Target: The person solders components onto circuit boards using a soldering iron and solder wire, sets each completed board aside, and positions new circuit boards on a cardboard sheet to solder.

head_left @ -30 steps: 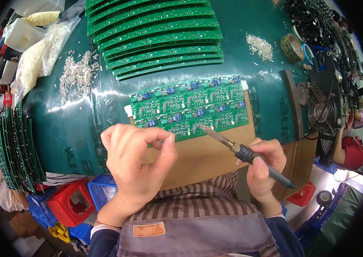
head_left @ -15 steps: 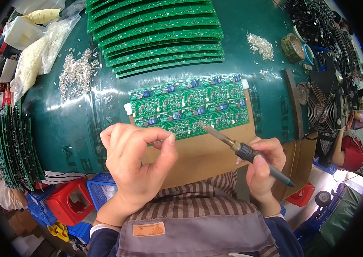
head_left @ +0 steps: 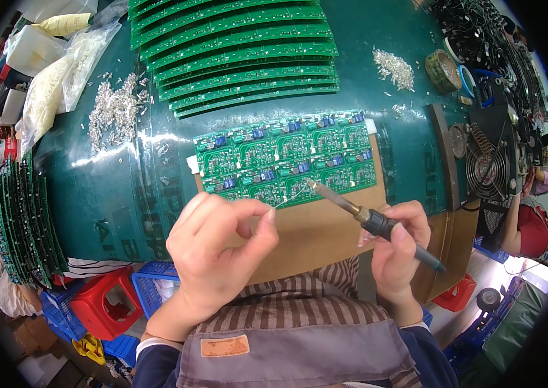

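Note:
My right hand (head_left: 395, 255) grips a soldering iron (head_left: 377, 224) by its dark handle, its metal tip pointing up and left over the lower edge of a green circuit board panel (head_left: 258, 159). Between thumb and forefinger, my left hand (head_left: 219, 242) pinches a thin strand of solder wire (head_left: 291, 198) that runs toward the iron's tip. Whether tip and wire touch the board is too fine to tell. The panel carries blue and green components in rows and rests on a brown cardboard sheet (head_left: 313, 229).
Rows of green circuit boards (head_left: 241, 48) stand beyond the panel. Heaps of small clear parts lie left (head_left: 117, 110) and right (head_left: 394, 70). A dark bar (head_left: 443, 158) and a fan (head_left: 486, 169) stand at the right. More boards (head_left: 21, 220) are stacked on the left. Another person's arm (head_left: 512, 220) shows far right.
My left hand has moved slightly right, bringing the solder wire nearer the iron. The iron's tip has shifted a little up and right, along with my right hand.

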The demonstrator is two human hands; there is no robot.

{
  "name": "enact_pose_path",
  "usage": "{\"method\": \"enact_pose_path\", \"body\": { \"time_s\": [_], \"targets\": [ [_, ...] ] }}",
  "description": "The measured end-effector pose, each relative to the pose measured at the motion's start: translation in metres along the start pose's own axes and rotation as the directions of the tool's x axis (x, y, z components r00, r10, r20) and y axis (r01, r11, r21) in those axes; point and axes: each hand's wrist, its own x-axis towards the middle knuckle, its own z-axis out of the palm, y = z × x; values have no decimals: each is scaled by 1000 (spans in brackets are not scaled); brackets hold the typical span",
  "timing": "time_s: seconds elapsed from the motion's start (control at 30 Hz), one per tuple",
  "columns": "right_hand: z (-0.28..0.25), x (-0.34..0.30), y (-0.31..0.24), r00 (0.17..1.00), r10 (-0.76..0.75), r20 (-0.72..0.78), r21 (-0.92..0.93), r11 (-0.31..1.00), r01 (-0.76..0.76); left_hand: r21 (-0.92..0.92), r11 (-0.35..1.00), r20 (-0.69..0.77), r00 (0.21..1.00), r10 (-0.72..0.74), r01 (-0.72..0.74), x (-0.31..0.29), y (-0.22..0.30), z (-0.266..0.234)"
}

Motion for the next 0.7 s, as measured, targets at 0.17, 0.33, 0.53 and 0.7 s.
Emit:
{"method": "enact_pose_path", "body": {
  "time_s": [0.17,0.33,0.53,0.7],
  "targets": [
    [-4,-2,5,1000,16,4,101,995,-17,50,997,-35,997,66,-64,0,-2,-1],
    [-6,-1,6,999,-6,47,110,994,1,29,998,-26,998,53,-52,1,-2,0],
    [-7,-1,5,997,0,72,82,997,-6,36,999,-22,999,30,-29,2,-1,0],
    [-6,-1,5,999,-10,32,77,997,8,18,999,-36,999,31,-31,1,0,0]
  ]
}}
